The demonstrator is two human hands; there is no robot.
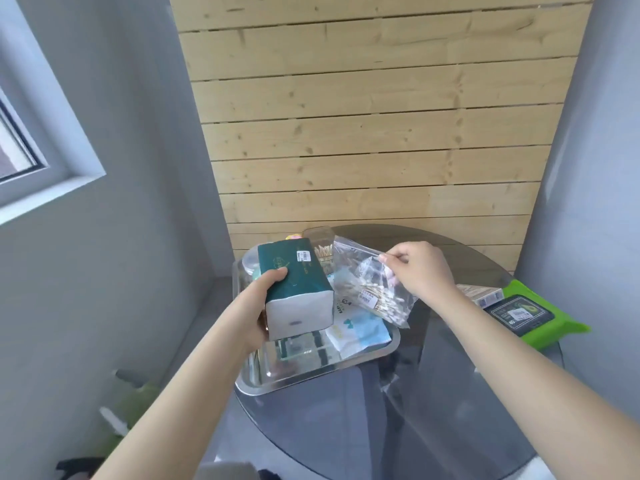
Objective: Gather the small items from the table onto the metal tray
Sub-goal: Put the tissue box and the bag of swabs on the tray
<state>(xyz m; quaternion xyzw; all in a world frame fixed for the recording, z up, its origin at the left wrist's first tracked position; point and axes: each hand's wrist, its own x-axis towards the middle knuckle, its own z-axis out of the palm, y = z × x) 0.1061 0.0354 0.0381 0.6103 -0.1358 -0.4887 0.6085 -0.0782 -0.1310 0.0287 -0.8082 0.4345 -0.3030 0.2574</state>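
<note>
Two hands over metal tray (277,379), tissue pack (294,289) hiding items, swab bag (377,292) blurred.

We see the metal tray (277,379) lying flat on the glass table, its shiny bottom bare at the near end and a pale blue-and-white packet (360,332) lying in it. Above it hang a dark green tissue pack (294,289) with a white end, tilted, and a clear plastic bag of cotton swabs (375,292), pinched at its top edge. A green wipes pack (530,315) and a small box (479,294) beside it lie on the table right of the tray.
</note>
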